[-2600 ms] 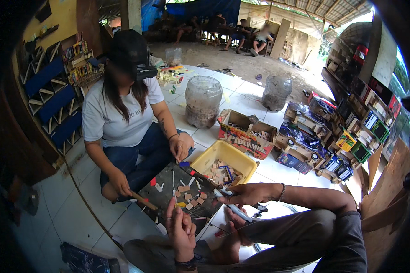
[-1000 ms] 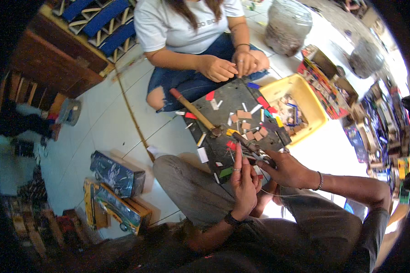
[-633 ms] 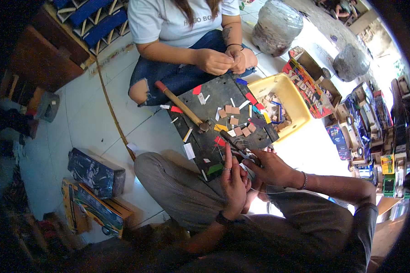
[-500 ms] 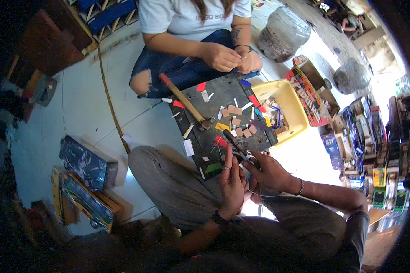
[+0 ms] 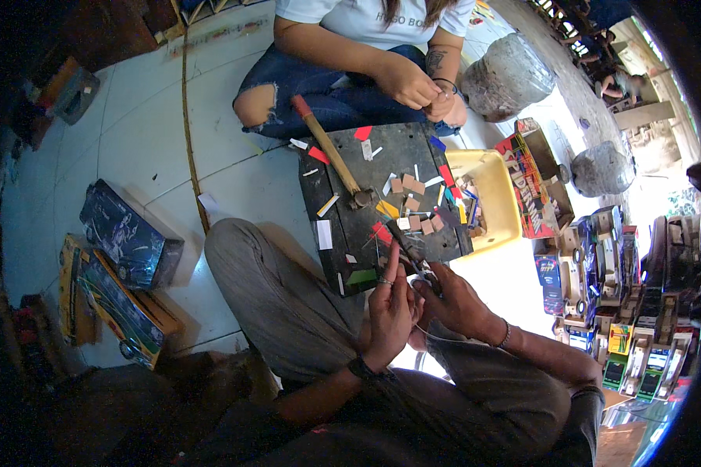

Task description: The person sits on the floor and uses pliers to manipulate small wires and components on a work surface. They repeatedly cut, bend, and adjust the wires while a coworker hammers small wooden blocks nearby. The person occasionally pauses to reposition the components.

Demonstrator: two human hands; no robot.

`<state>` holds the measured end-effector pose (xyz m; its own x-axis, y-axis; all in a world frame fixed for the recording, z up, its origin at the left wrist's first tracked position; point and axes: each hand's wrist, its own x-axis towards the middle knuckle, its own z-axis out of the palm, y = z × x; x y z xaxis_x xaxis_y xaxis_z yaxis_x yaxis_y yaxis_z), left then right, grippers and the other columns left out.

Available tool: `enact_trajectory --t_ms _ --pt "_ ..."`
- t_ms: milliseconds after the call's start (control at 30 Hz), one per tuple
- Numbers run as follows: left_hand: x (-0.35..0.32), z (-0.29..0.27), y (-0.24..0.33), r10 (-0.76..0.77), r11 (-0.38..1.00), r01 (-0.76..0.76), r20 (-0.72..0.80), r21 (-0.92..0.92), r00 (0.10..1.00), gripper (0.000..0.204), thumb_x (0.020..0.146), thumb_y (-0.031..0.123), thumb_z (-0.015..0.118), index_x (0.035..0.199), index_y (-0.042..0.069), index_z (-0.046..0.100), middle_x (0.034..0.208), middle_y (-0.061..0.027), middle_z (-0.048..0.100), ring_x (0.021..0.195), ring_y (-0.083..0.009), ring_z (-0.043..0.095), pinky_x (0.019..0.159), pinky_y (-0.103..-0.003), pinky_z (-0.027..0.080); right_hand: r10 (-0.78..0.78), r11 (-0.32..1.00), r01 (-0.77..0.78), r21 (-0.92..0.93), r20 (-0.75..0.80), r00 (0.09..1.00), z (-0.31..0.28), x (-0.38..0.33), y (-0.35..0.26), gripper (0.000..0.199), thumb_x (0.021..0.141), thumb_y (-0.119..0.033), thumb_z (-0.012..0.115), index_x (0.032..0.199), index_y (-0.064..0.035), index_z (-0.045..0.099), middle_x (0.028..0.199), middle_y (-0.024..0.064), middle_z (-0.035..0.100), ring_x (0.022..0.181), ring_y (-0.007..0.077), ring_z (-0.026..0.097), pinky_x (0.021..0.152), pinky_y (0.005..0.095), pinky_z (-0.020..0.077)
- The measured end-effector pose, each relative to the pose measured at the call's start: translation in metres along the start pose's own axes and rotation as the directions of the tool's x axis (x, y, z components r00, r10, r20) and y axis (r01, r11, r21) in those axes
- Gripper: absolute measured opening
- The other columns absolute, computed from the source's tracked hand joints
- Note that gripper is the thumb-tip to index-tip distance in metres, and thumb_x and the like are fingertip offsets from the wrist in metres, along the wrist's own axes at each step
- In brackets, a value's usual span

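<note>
Over the near edge of the low black work board [image 5: 370,167], my two hands are close together. My right hand [image 5: 461,303] is closed round a dark, narrow tool [image 5: 403,237] that points up and left over the board; its exact kind is unclear. Beside it, my left hand [image 5: 389,311] has its index finger stretched along the tool and the other fingers curled in; what they pinch is hidden. Below the hands loops a thin pale strand [image 5: 436,336]. Small brown blocks [image 5: 413,184] and a red piece [image 5: 381,232] lie on the board.
A wooden-handled hammer [image 5: 331,152] lies across the board. Right of it stands a yellow bin [image 5: 506,194] of small parts. Opposite, a co-worker's hands [image 5: 428,93] meet. Decorated toy trucks [image 5: 128,311] lie at left; several more [image 5: 631,311] are stacked at right.
The view has shifted, so the board appears slightly higher and the left-hand trucks farther left. My hands keep nearly the same grip by the dark tool.
</note>
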<state>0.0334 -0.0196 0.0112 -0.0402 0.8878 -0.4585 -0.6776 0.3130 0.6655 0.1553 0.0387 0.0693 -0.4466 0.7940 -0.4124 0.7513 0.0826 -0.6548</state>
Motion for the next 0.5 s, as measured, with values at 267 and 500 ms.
enact_trajectory --t_ms 267,500 --pt "0.0018 -0.0029 -0.0082 0.0 1.0 0.0 -0.004 -0.023 1.0 0.045 0.106 0.025 0.038 0.15 0.027 0.031 0.066 0.0082 0.04 0.056 0.0014 0.037 0.047 -0.015 0.033 0.044 0.999 -0.042 -0.02 0.068 0.997 0.001 0.0008 0.0068 0.037 0.086 -0.018 0.059 0.114 0.0005 0.043 0.097 0.0246 0.055 0.094 0.0403 0.06 0.079 0.0471 0.0469" --pt "-0.0003 -0.0033 -0.01 0.036 0.997 -0.035 -0.013 0.062 0.999 0.045 0.106 0.024 0.038 0.15 0.026 0.03 0.067 0.0078 0.04 0.055 0.0009 0.035 0.046 -0.015 0.031 0.219 0.971 -0.231 0.057 0.166 0.962 -0.0043 0.0005 0.0015 0.041 0.084 -0.022 0.059 0.114 -0.0001 0.042 0.093 0.0273 0.059 0.091 0.0436 0.061 0.079 0.05 0.0467"
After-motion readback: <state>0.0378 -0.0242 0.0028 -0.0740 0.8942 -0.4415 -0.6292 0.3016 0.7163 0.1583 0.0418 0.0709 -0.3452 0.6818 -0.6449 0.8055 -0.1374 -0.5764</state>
